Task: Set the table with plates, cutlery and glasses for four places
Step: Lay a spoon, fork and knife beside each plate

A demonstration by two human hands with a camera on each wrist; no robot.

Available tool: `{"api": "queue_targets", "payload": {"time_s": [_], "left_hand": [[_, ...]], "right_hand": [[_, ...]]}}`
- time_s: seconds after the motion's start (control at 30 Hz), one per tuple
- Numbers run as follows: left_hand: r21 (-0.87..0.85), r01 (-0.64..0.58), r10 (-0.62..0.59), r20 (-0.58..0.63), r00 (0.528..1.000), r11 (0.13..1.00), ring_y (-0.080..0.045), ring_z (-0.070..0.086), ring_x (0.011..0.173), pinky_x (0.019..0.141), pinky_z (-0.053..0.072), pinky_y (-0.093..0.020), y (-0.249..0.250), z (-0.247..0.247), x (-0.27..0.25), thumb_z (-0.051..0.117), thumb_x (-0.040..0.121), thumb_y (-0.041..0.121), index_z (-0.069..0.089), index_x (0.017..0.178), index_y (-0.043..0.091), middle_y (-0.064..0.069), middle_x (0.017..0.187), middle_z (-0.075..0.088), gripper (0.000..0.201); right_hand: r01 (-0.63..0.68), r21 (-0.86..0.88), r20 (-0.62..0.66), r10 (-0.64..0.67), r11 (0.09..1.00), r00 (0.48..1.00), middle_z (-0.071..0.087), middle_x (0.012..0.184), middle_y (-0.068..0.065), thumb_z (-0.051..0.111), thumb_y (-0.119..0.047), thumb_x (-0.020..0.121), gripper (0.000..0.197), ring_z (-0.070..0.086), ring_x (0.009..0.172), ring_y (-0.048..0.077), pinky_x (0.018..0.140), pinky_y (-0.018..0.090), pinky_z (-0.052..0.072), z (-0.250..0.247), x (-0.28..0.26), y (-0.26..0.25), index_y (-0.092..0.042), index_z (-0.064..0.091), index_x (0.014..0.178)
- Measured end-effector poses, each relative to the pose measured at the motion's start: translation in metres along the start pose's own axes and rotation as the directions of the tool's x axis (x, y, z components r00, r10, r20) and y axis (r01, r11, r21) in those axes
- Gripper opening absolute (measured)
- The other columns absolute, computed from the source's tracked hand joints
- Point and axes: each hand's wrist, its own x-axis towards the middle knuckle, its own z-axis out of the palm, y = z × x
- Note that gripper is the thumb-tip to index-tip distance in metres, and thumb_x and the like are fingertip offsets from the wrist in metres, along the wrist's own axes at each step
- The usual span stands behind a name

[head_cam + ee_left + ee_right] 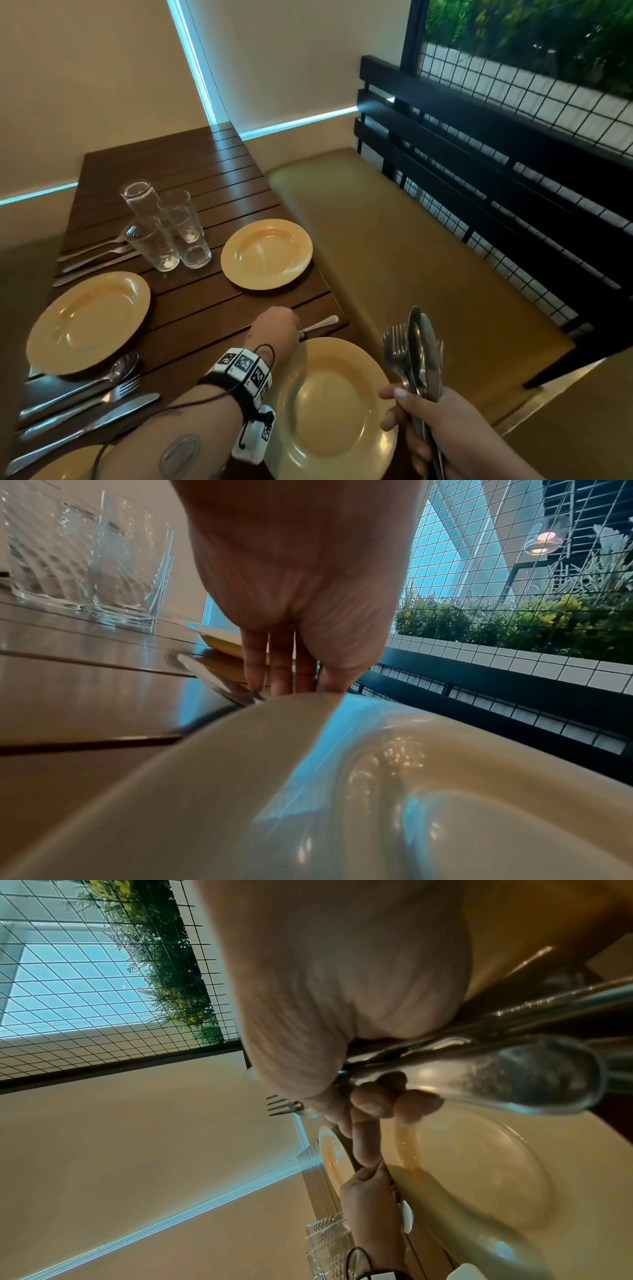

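Head view: the left hand (274, 325) reaches over the dark slatted wooden tabletop (191, 308), just beyond the near yellow round plate (329, 411), its fingers on a silver cutlery piece (322, 323) lying flat on the wood; whether this grip pinches it or only presses it, I cannot tell. The right hand (421, 421) has its grip curled round an upright bundle of silver forks, knife and spoon (416, 356) beside that plate's right rim. Two more yellow plates lie farther off, the left one (87, 323) flanked by cutlery, the right one (267, 253) bare. Clear drinking glasses (164, 229) stand clustered between them.
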Motion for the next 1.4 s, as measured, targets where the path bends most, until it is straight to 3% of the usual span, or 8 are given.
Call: {"api": "queue_targets", "payload": {"time_s": [0.27, 0.43, 0.57, 0.7, 0.83, 1.03, 1.2, 1.4], "left_hand": [[-0.356, -0.073, 0.006, -0.186, 0.982, 0.932, 0.0, 0.062, 0.084, 0.071, 0.05, -0.023, 0.03, -0.054, -0.046, 0.063, 0.095, 0.051, 0.077, 0.104, 0.029, 0.017, 0.093, 0.069, 0.027], [-0.581, -0.245, 0.199, -0.144, 0.969, 0.776, -0.002, 0.059, 0.089, 0.074, 0.049, -0.02, 0.1, -0.069, -0.133, 0.065, 0.091, 0.056, 0.066, 0.11, 0.038, 0.018, 0.098, 0.061, 0.027], [-0.686, -0.156, 0.032, -0.19, 0.981, 0.71, -0.007, 0.062, 0.088, 0.071, 0.05, -0.022, 0.098, -0.058, -0.137, 0.067, 0.095, 0.038, 0.068, 0.092, 0.027, 0.01, 0.095, 0.067, 0.012], [-0.823, -0.125, -0.169, -0.259, 0.951, 0.554, -0.012, 0.068, 0.08, 0.075, 0.058, -0.037, 0.072, -0.07, -0.139, 0.071, 0.095, 0.03, 0.071, 0.088, 0.024, 0.0, 0.087, 0.074, 0.009], [-0.877, -0.083, -0.328, -0.263, 0.907, 0.473, -0.025, 0.071, 0.087, 0.077, 0.062, -0.047, 0.045, -0.075, -0.144, 0.068, 0.097, 0.031, 0.069, 0.089, 0.029, 0.001, 0.089, 0.075, 0.008], [-0.226, -0.308, 0.102, -0.63, 0.77, 0.924, -0.003, 0.043, 0.123, 0.104, 0.039, -0.033, 0.046, -0.054, -0.165, 0.067, 0.087, 0.046, 0.055, 0.13, 0.033, 0.018, 0.128, 0.046, 0.047], [0.24, -0.604, 0.648, -0.341, 0.681, 0.76, -0.005, 0.06, 0.122, 0.121, 0.027, -0.06, 0.046, -0.053, -0.16, 0.068, 0.09, 0.039, 0.067, 0.11, 0.04, 0.017, 0.119, 0.067, 0.02], [0.006, -0.652, 0.642, -0.178, 0.746, 0.759, -0.008, 0.059, 0.104, 0.095, 0.054, -0.029, 0.024, -0.059, -0.128, 0.068, 0.097, 0.029, 0.069, 0.114, 0.037, 0.014, 0.118, 0.059, 0.019]], "right_hand": [[0.031, -0.082, 0.039, -0.028, 0.996, 0.999, 0.076, 0.095, 0.022, 0.056, -0.022, 0.098, 0.023, 0.052, 0.046, 0.018, 0.048, 0.03, 0.046, -0.003, -0.005, -0.001, -0.008, 0.071, 0.109], [0.03, -0.271, 0.037, -0.02, 0.962, 0.999, 0.08, 0.091, 0.004, 0.058, -0.029, 0.096, 0.022, 0.071, 0.095, 0.031, 0.088, 0.039, 0.048, 0.007, -0.009, -0.008, -0.017, 0.073, 0.105], [0.062, -0.348, 0.106, -0.026, 0.935, 0.994, 0.08, 0.097, 0.003, 0.06, -0.036, 0.092, 0.027, 0.064, 0.113, 0.037, 0.112, 0.05, 0.036, 0.013, -0.018, -0.008, -0.018, 0.073, 0.108], [0.084, -0.323, 0.121, -0.047, 0.943, 0.992, 0.08, 0.093, 0.003, 0.055, -0.029, 0.097, 0.023, 0.063, 0.111, 0.042, 0.071, 0.024, 0.054, 0.014, -0.029, -0.012, -0.016, 0.071, 0.108], [0.098, -0.295, 0.148, -0.056, 0.95, 0.987, 0.08, 0.088, 0.004, 0.055, -0.027, 0.097, 0.023, 0.064, 0.078, 0.026, 0.063, 0.024, 0.05, 0.014, -0.037, -0.008, -0.015, 0.071, 0.107], [0.115, -0.311, 0.189, -0.057, 0.943, 0.98, 0.079, 0.087, 0.008, 0.057, -0.025, 0.097, 0.024, 0.063, 0.06, 0.011, 0.064, 0.025, 0.048, 0.015, -0.037, -0.003, -0.014, 0.078, 0.097], [0.117, -0.342, 0.182, -0.057, 0.932, 0.982, 0.079, 0.084, 0.006, 0.056, -0.021, 0.098, 0.024, 0.059, 0.07, 0.02, 0.061, 0.023, 0.048, 0.019, -0.032, -0.007, -0.008, 0.076, 0.1], [0.06, -0.328, 0.157, -0.008, 0.943, 0.988, 0.079, 0.085, 0.007, 0.055, -0.022, 0.098, 0.024, 0.055, 0.064, 0.02, 0.06, 0.026, 0.045, 0.026, -0.023, -0.012, -0.008, 0.074, 0.102]]}}
